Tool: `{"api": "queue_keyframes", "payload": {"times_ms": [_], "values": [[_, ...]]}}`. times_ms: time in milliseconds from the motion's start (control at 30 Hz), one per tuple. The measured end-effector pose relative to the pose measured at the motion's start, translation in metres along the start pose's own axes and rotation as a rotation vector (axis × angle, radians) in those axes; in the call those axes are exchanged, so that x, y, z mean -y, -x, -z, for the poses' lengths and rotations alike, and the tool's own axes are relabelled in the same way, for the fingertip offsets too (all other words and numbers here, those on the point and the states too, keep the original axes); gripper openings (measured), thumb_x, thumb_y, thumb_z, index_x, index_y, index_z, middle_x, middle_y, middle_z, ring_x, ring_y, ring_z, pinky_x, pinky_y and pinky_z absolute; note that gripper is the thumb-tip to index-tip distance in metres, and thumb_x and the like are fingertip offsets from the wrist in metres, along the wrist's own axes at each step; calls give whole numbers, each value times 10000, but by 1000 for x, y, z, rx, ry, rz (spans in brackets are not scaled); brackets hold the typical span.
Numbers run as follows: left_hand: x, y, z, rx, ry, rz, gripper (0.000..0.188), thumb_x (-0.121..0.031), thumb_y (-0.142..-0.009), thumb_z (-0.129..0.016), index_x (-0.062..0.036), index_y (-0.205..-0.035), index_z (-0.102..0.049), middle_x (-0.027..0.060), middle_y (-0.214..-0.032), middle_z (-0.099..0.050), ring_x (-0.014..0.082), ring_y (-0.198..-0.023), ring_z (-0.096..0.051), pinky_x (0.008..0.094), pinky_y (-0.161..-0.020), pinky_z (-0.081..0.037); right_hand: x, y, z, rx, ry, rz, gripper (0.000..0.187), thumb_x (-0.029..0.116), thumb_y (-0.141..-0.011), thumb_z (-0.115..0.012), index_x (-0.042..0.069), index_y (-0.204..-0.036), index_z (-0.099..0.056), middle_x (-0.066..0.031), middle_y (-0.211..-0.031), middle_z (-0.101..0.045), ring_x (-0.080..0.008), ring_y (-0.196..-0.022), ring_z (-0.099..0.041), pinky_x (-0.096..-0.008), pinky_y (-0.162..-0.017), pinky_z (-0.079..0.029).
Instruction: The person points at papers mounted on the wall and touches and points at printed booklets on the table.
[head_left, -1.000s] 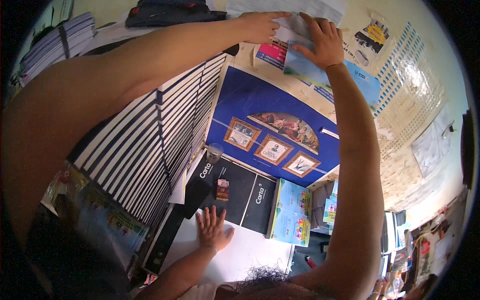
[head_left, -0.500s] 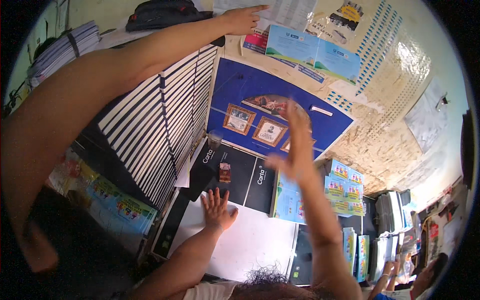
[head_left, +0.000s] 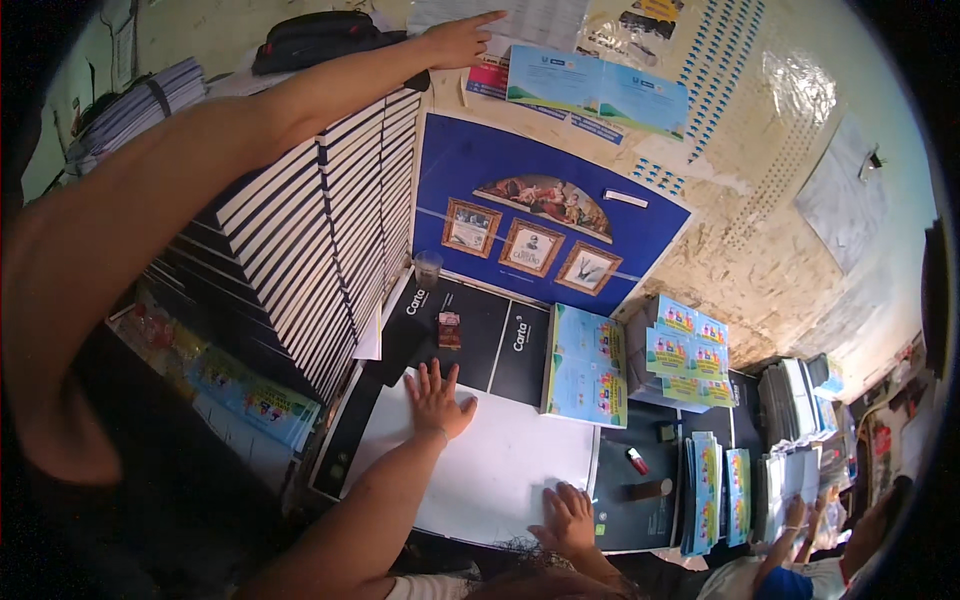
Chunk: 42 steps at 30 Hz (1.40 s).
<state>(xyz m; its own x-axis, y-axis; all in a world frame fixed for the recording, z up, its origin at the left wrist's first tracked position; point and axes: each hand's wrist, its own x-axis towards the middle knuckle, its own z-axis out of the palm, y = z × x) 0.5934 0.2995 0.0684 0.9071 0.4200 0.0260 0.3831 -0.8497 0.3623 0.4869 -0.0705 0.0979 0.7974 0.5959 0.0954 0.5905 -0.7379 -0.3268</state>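
My left hand (head_left: 438, 405) lies flat, fingers spread, across the upper left edge of a large white sheet (head_left: 500, 475) on the black table. My right hand (head_left: 568, 515) rests palm down at the sheet's lower right edge, fingers apart and nothing held. Beyond my left hand sits a small reddish-brown pack (head_left: 449, 331). A red and white lighter (head_left: 637, 461) and a dark stick-like object with a brown end (head_left: 652, 489) lie right of the sheet. Another person's arm (head_left: 250, 130) reaches across from the left, its hand (head_left: 460, 40) pointing at papers on the wall.
A tall pile of black-covered boards or books (head_left: 330, 200) stands at left. A clear cup (head_left: 428, 268) is by its far end. Stacks of colourful printed booklets (head_left: 585, 365) and bundles (head_left: 705, 490) line the right side. Another person's hands (head_left: 797, 525) touch papers at far right.
My right hand, raised and blurred before, has come down onto the sheet's lower right edge. My left hand stays on the sheet. The other person's arm still points at the wall.
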Motion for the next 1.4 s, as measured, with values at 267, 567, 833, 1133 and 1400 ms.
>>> {"api": "queue_keyframes", "payload": {"times_ms": [267,567,833,1133,1400], "values": [[8,8,-9,-131,131,-60,908,-737,-907,-616,-226,-1635,-434,190,-1742,-280,415,-1629,-176,636,-1306,-3,7,2,0,-45,22,-3,802,538,-801,-830,142,-1458,-596,-208,-1511,-521,-422,-1431,-449,-607,-1231,-272],[27,-16,-30,-304,644,-67,628,-573,-1004,-615,-192,-1503,-586,169,-1631,-485,329,-1534,-419,635,-1288,-112,1,8,-3,-140,-27,-22,763,470,-782,-858,137,-1430,-631,-168,-1519,-556,-389,-1442,-469,-566,-1241,-302],[57,-24,-13,-101,909,-64,660,-597,-1029,-567,-150,-1513,-587,169,-1631,-492,322,-1538,-412,607,-1299,-90,-12,7,-19,-242,-97,-4,682,342,-732,-882,118,-1343,-678,-176,-1441,-623,-417,-1368,-535,-546,-1180,-396],[93,62,43,-171,169,-400,692,-523,-916,-757,-105,-1446,-603,210,-1573,-509,420,-1526,-384,570,-1296,-238,-6,10,-18,-222,23,-91,854,417,-718,-888,133,-1462,-580,-222,-1534,-519,-428,-1472,-425,-596,-1242,-280],[113,74,37,-46,62,-444,819,-662,-889,-690,-156,-1517,-551,164,-1650,-412,369,-1589,-280,568,-1314,-173,-1,6,-11,-6,38,-221,1022,564,-759,-855,203,-1611,-421,-220,-1706,-295,-420,-1608,-200,-644,-1291,-97]]}}
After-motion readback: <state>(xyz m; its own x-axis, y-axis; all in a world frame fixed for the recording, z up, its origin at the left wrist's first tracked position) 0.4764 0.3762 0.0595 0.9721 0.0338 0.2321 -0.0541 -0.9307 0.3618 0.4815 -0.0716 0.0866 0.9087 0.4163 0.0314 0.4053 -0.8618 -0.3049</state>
